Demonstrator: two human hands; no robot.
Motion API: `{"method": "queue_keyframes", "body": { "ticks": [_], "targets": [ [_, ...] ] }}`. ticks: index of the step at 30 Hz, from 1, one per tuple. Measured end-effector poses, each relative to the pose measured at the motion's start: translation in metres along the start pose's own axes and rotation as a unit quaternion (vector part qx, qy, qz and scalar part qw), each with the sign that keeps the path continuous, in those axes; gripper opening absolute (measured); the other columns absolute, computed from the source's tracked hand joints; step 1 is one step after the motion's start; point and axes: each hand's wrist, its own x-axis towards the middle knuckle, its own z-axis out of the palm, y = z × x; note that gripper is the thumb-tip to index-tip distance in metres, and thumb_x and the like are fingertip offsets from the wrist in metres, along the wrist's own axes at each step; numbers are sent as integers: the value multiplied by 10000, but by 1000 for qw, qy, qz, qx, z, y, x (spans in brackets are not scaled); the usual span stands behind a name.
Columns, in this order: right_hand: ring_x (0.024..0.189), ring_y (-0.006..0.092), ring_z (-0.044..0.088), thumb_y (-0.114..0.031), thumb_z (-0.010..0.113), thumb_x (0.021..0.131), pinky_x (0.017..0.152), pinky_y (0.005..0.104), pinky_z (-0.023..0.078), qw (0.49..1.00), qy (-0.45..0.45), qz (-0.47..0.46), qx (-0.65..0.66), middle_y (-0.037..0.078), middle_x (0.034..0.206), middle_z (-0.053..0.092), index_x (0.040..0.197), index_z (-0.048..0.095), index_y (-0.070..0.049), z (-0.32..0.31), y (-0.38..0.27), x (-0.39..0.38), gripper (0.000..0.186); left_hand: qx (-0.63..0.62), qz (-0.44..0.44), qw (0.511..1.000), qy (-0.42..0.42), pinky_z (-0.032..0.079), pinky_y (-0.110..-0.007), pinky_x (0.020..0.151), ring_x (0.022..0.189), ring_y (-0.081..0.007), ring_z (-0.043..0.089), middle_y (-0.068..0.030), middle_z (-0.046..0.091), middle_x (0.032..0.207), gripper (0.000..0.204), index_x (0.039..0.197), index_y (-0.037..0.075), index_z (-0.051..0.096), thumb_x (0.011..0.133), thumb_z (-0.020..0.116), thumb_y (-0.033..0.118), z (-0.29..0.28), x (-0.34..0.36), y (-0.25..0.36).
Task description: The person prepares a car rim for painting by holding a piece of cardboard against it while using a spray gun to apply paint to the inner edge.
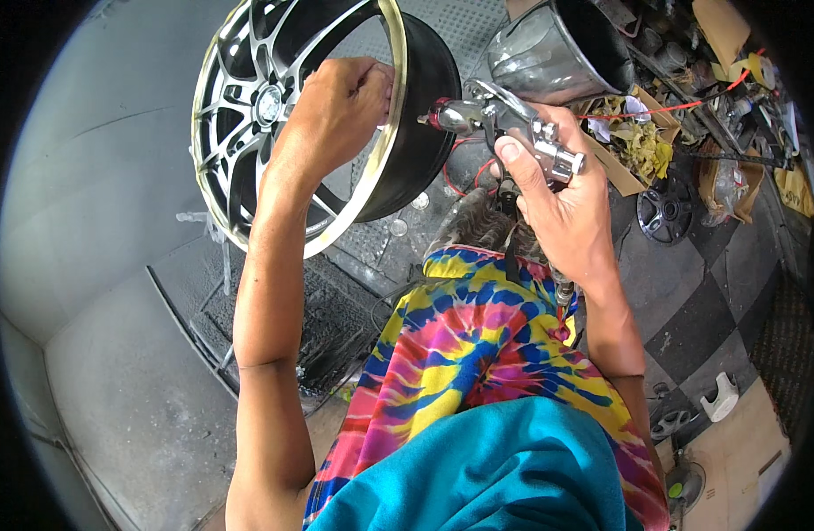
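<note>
While the left hand (pixel 341 111) is gripping the rim of the alloy wheel (pixel 274 115) at ten o'clock, the right hand (pixel 562 208) is clasping the spray gun (pixel 504 119) just beside it. Overspray is likely threatening those fingers; a slackening grip could tip the wheel.

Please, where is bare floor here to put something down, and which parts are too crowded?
Free: the grey floor left of the wheel that the left hand holds, and the checkered tiles right of the right forearm. Crowded: the upper right, where cardboard and rags and a hubcap lie beside the spray gun in the right hand.
</note>
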Motion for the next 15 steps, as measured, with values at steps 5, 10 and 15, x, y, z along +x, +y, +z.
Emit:
{"method": "queue_keyframes", "body": {
  "ticks": [5, 10, 15],
  "targets": [
    [889, 79, 685, -228, 761, 1065, 806, 283, 564, 999, 22, -24, 8, 38, 992, 769, 1306, 666, -25, -2, -2, 8, 329, -6, 2, 1000, -4, 574, -434, 778, 738, -274, 733, -187, 726, 759, 401, 992, -71, 755, 1071, 554, 266, 0, 0, -1],
    [880, 81, 688, -234, 754, 1073, 803, 282, 567, 998, 36, -37, 31, 41, 1019, 769, 1321, 655, -19, -4, -1, 16, 344, -10, 7, 1000, -1, 567, -426, 764, 723, -260, 719, -175, 716, 745, 396, 978, -70, 752, 1072, 553, 259, 1, 0, -1],
    [887, 84, 685, -243, 758, 1071, 818, 282, 557, 998, 37, -56, 19, 34, 1029, 762, 1327, 656, -16, -7, 2, 26, 357, -23, 1, 1000, -4, 562, -416, 752, 718, -251, 716, -167, 711, 738, 398, 965, -68, 751, 1075, 554, 259, 0, -1, -1]
  ]
}}
